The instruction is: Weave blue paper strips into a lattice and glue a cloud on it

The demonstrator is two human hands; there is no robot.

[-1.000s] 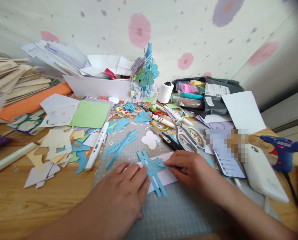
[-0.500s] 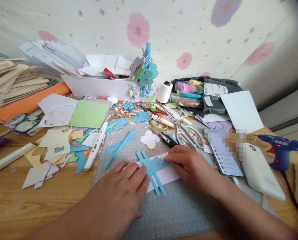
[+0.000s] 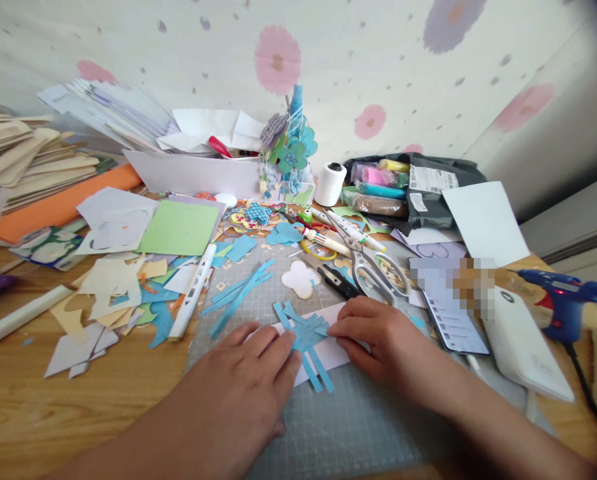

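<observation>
Blue paper strips [image 3: 308, 333] cross each other in a woven patch over a piece of white paper [image 3: 334, 357]. My left hand [image 3: 251, 380] bears down at the patch's left side, its fingers close together on the strip ends and the paper. At the right side, my right hand [image 3: 371, 333] pinches the end of a crosswise strip between thumb and fingertips. Two strip tails poke out toward me, and others point away. Beyond the patch lie loose blue strips [image 3: 243, 293], a white flower-shaped cutout [image 3: 299, 279] and a black-handled cutter [image 3: 341, 281].
Beneath the work is a grey cutting mat [image 3: 348, 427]. Scissors [image 3: 373, 267], a phone [image 3: 448, 313], a white power bank [image 3: 525, 347] and a blue glue gun [image 3: 568, 300] are on the right. Paper scraps [image 3: 113, 287] and a marker [image 3: 193, 293] lie left; a thread spool [image 3: 329, 185] stands behind.
My right hand has shifted slightly, and its fingertips now sit a little lower and to the left on the strip end. The left hand stays put.
</observation>
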